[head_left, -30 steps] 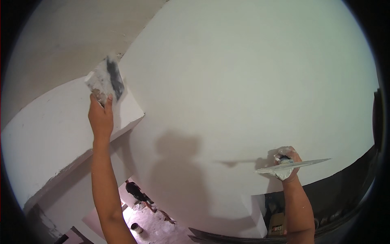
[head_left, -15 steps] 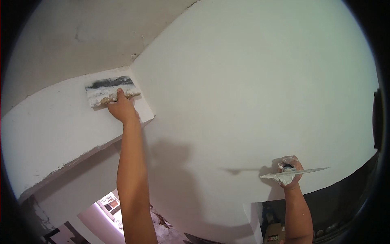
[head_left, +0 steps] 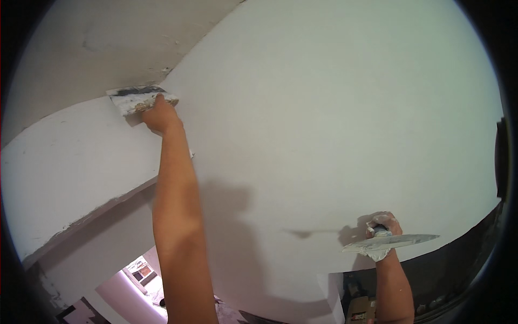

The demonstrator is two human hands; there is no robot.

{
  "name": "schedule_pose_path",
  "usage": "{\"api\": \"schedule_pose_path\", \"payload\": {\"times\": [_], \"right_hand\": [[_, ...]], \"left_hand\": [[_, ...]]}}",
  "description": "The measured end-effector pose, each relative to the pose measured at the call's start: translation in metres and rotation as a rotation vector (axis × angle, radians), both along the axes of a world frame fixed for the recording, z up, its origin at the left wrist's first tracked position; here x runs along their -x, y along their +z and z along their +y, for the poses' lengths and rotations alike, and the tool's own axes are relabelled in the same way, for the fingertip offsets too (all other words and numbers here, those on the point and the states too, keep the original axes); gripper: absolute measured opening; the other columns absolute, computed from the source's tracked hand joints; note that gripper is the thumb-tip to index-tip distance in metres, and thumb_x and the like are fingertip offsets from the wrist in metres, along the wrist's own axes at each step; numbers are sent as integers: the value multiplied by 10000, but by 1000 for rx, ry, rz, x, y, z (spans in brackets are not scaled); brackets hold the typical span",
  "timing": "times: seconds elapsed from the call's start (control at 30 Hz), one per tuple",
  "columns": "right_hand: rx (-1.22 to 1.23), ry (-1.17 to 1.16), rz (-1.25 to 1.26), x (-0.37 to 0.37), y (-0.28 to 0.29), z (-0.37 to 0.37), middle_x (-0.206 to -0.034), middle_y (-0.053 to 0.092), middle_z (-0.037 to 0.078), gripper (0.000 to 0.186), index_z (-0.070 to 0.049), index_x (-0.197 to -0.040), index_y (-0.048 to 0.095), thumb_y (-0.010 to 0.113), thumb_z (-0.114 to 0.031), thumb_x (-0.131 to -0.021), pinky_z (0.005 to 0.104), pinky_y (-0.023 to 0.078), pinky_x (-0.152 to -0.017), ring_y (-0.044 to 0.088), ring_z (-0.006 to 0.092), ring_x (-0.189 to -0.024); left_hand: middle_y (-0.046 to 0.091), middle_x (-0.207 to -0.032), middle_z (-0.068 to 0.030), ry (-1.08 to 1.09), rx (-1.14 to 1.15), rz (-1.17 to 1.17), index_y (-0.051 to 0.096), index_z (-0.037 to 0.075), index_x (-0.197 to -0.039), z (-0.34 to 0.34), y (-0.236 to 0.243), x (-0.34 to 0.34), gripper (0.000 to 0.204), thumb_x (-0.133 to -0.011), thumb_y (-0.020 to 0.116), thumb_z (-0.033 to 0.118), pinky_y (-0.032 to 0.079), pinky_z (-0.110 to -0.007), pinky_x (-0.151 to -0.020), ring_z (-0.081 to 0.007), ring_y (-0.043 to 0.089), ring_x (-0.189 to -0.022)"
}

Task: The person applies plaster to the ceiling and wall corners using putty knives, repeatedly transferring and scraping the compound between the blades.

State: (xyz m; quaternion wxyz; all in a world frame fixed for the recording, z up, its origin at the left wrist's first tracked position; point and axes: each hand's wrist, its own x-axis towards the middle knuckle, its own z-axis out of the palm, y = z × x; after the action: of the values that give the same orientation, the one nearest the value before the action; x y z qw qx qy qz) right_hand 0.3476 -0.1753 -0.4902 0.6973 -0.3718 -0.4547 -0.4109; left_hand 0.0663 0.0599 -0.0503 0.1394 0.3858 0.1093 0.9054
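Up at the left, where the white beam (head_left: 75, 146) meets the grey ceiling (head_left: 108, 43), a wide scraper (head_left: 135, 101) is held by the left hand (head_left: 162, 116). Its back part is gripped, with the thumb laid over it and pointed up. The flat blade is spread out above and to the left of that hand, and a dark strip is seen along its top edge. White and brown smears are seen lower down on it. It cannot be told if the top edge is pressed on the ceiling or only held close.

Low at the right, a flat trowel (head_left: 415, 241) is held by the right hand (head_left: 386, 222). Its round, dark handle is wrapped by the curled fingers, which are spotted with white. The thin blade is seen almost from its side, just below those fingers and across the front of the wrist. A lump of white paste (head_left: 376, 255) is stuck under the blade.

The two tools are kept well apart. Between them, a shadow (head_left: 229, 197) is cast on the big, pale wall (head_left: 324, 108). Near the right forearm, a brown box (head_left: 362, 310) can be seen.
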Motion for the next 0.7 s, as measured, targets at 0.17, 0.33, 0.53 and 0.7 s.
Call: {"api": "schedule_pose_path", "payload": {"times": [0.17, 0.33, 0.53, 0.7], "right_hand": [[1, 24, -58, -4, 2, 0, -686, 614, 55, 304, -78, -930, 562, 792, -197, -771, 314, 506, -557, 633, 203, -610], [-13, 22, -66, -3, 2, -2, -697, 619, 67, 321, -64, -947, 560, 781, -184, -748, 322, 506, -574, 629, 213, -614], [8, -39, -21, 3, 2, -7, -703, 620, 88, 318, -53, -931, 560, 763, -203, -740, 336, 493, -572, 625, 237, -614], [11, 13, -10, 7, 4, -6, -707, 618, 92, 309, -51, -923, 561, 757, -203, -739, 336, 491, -575, 621, 238, -616]], "left_hand": [[577, -1250, -218, -397, -181, -9, 497, -149, -1242, 7, 12, 7, 490, -801, 670, -26, 572, -430, -858, -326, 635, -1076], [548, -1270, -216, -575, -142, -39, 488, -142, -1248, 0, 23, -11, 505, -788, 679, -57, 544, -479, -921, -343, 599, -1121], [520, -1316, -180, -540, -308, 327, 461, -125, -1278, 15, 2, 7, 504, -825, 664, -37, 486, -514, -1003, -341, 544, -1203], [527, -1304, -163, -971, -353, 171, 472, -77, -1286, -2, -28, 12, 482, -848, 660, -12, 464, -537, -1020, -330, 522, -1222]]}}
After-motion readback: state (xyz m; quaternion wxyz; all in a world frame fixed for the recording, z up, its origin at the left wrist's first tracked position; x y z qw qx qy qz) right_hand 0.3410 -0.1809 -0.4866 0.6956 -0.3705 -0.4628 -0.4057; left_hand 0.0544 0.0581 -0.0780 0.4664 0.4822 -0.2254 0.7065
